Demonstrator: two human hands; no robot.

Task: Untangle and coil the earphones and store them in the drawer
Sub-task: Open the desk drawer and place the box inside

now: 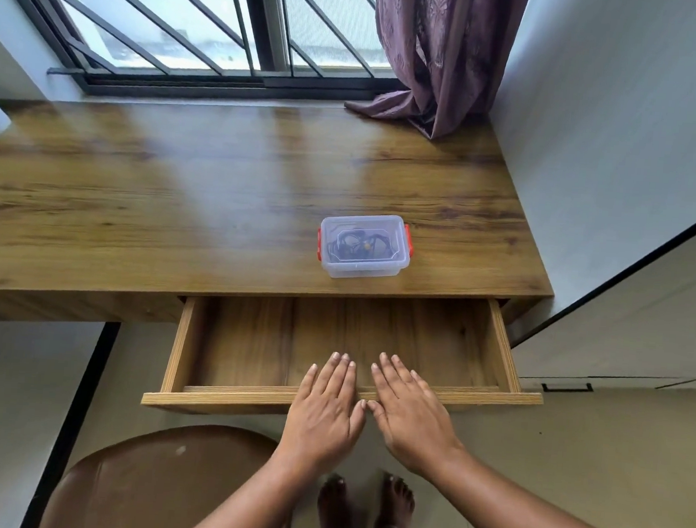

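Earphones [356, 245] sit tangled inside lidded clear box [365, 246] on desk [177, 192]. Left hand [324, 412] and right hand [409, 414] lie flat, empty, over open drawer [510, 351] front, apparently ready to begin.

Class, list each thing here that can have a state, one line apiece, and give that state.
Drawer: pulled open.
Box: on the desk, lid on.
Earphones: tangled, inside the box.
Left hand: open, fingers straight, over the drawer front.
Right hand: open, fingers straight, beside the left.
Curtain: drawn aside to the right.
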